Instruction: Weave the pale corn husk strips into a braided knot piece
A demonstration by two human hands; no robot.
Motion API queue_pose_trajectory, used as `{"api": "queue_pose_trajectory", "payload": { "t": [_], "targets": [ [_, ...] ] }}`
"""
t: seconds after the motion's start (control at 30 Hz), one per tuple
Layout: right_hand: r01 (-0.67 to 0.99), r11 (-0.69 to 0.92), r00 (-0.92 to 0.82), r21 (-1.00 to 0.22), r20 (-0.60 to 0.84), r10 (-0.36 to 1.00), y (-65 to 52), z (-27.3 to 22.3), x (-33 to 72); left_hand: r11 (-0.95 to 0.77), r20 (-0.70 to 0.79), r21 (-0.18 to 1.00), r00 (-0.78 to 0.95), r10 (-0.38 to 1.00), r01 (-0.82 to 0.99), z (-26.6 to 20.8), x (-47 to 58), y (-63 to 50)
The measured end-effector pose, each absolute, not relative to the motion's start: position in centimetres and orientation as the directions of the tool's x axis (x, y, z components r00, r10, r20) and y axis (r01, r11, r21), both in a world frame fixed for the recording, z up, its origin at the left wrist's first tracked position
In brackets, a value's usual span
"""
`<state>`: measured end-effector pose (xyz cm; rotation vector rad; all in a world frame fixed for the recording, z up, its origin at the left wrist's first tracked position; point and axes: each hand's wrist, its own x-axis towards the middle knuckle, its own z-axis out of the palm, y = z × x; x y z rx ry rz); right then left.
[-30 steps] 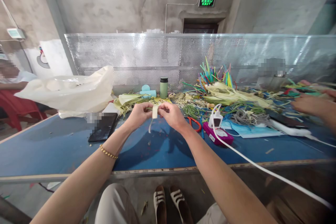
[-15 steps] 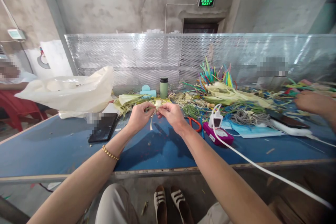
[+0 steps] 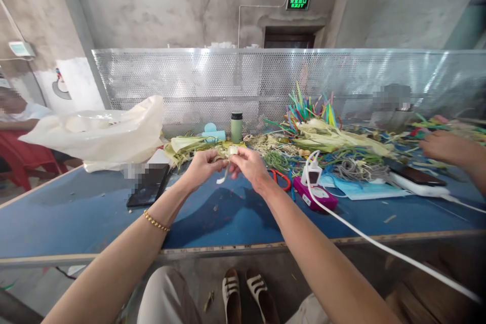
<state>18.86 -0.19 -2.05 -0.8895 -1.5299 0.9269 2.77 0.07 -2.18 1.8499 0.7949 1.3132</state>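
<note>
My left hand (image 3: 205, 168) and my right hand (image 3: 248, 166) meet above the blue table, with fingertips almost touching. Both pinch a thin pale corn husk strip (image 3: 222, 180), whose loose whitish end hangs down between them. A small cream-coloured piece shows at the right fingertips; its exact shape is too small to make out. Just beyond the hands lie yellow-green corn husks (image 3: 184, 144) and a green bottle with a black lid (image 3: 236, 128). Red-handled scissors (image 3: 281, 180) rest to the right of my right hand.
A black phone (image 3: 149, 187) and a large whitish plastic bag (image 3: 102, 134) are on the left. To the right are a purple box (image 3: 315, 196) with a white charger and cable, a blue mask (image 3: 364, 190), tangled cords and colourful stems (image 3: 309, 106). A co-worker's hand (image 3: 442, 146) reaches in at far right.
My fingers have shifted slightly around the strip; its loose end now curls, shorter and whiter. The cream piece shows more at my right fingertips. The co-worker's hand has moved a little left.
</note>
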Motion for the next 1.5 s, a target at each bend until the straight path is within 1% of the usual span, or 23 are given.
{"api": "queue_pose_trajectory", "payload": {
  "t": [0.1, 0.17, 0.27, 0.37, 0.43, 0.5, 0.57, 0.67, 0.73, 0.83, 1.0, 1.17, 1.33, 1.5],
  "targets": [
    [0.164, 0.558, -0.072, -0.813, 0.554, 0.829, 0.04, -1.97, 19.19, -0.484, 0.458, 0.875, 0.351, 0.817, -0.015, -2.28, 2.67, 0.18],
    [0.148, 0.628, -0.079, -0.764, 0.624, 0.777, 0.08, -1.93, 19.34, -0.364, 0.383, 0.923, 0.404, 0.830, -0.128, -2.28, 2.67, 0.12],
    [0.023, 0.604, -0.134, -0.797, 0.596, 0.792, -0.06, -1.98, 19.30, -0.233, 0.319, 0.942, 0.440, 0.839, -0.240, -2.21, 2.77, -0.11],
    [-0.057, 0.536, -0.148, -0.842, 0.538, 0.830, -0.21, -2.12, 19.07, -0.204, 0.320, 0.934, 0.428, 0.845, -0.294, -2.14, 2.88, -0.31],
    [-0.072, 0.526, -0.114, -0.847, 0.531, 0.840, -0.24, -2.18, 18.95, -0.191, 0.311, 0.933, 0.420, 0.852, -0.304, -2.17, 2.96, -0.34],
    [-0.039, 0.546, -0.061, -0.837, 0.548, 0.835, -0.25, -2.21, 18.87, -0.200, 0.313, 0.933, 0.403, 0.860, -0.299, -2.28, 3.07, -0.28],
    [0.006, 0.569, -0.021, -0.822, 0.569, 0.822, -0.26, -2.21, 18.81, -0.244, 0.337, 0.927, 0.353, 0.873, -0.284, -2.43, 3.19, -0.15],
    [0.017, 0.567, -0.022, -0.823, 0.567, 0.824, -0.31, -2.23, 18.72, -0.307, 0.370, 0.919, 0.278, 0.886, -0.246, -2.58, 3.35, 0.03],
    [0.017, 0.560, -0.025, -0.829, 0.559, 0.829, -0.31, -2.26, 18.67, -0.307, 0.359, 0.927, 0.266, 0.895, -0.218, -2.58, 3.39, 0.06],
    [0.019, 0.566, -0.036, -0.824, 0.565, 0.824, -0.29, -2.30, 18.63, -0.291, 0.333, 0.940, 0.291, 0.897, -0.178, -2.50, 3.40, -0.08],
    [0.018, 0.569, -0.051, -0.822, 0.568, 0.822, -0.40, -2.26, 18.61, -0.230, 0.277, 0.958, 0.359, 0.891, -0.169, -2.29, 3.54, -0.45],
    [0.029, 0.570, 0.012, -0.821, 0.571, 0.821, -0.44, -2.27, 18.60, -0.189, 0.245, 0.965, 0.373, 0.895, -0.179, -2.15, 3.59, -0.62],
    [-0.037, 0.527, -0.024, -0.849, 0.528, 0.849, -0.35, -2.21, 18.73, -0.141, 0.194, 0.978, 0.415, 0.889, -0.153, -2.34, 3.24, -0.51],
    [-0.129, 0.482, -0.066, -0.866, 0.493, 0.868, -0.67, -1.96, 18.86, -0.145, 0.236, 0.962, 0.442, 0.865, -0.229, -2.44, 2.89, -0.18]
  ]
}}
